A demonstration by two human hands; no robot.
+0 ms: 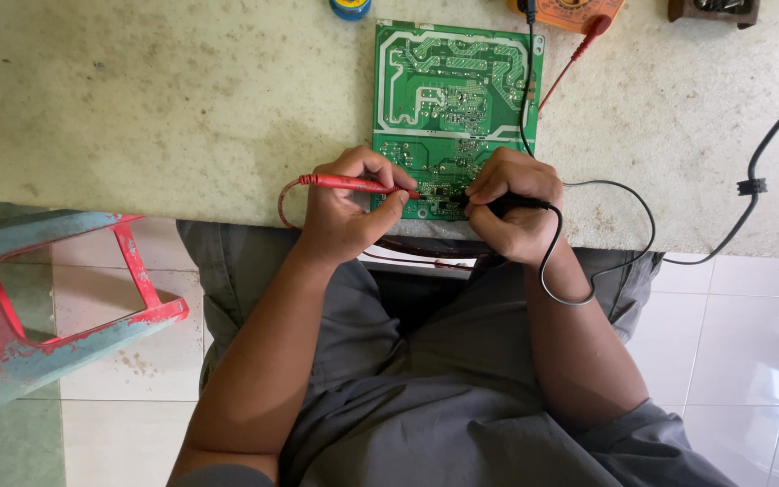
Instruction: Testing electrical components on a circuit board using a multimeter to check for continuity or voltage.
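Note:
A green circuit board (448, 90) lies solder side up on a pale stone worktop (164, 108), its near edge at the worktop's front. My left hand (346, 209) grips a red test probe (353, 183) like a pen, tip pointing right onto the board's near edge. My right hand (513, 206) pinches a black test probe (511, 204), tip pointing left toward the same spot. The two tips sit close together on the lower middle of the board.
An orange multimeter (570, 13) sits at the far edge, its red lead (563, 70) and black lead (528, 81) trailing over the board. A thick black cable (754, 185) loops off the right side. A worn blue and red plastic stool (38, 289) stands at left on the tiled floor.

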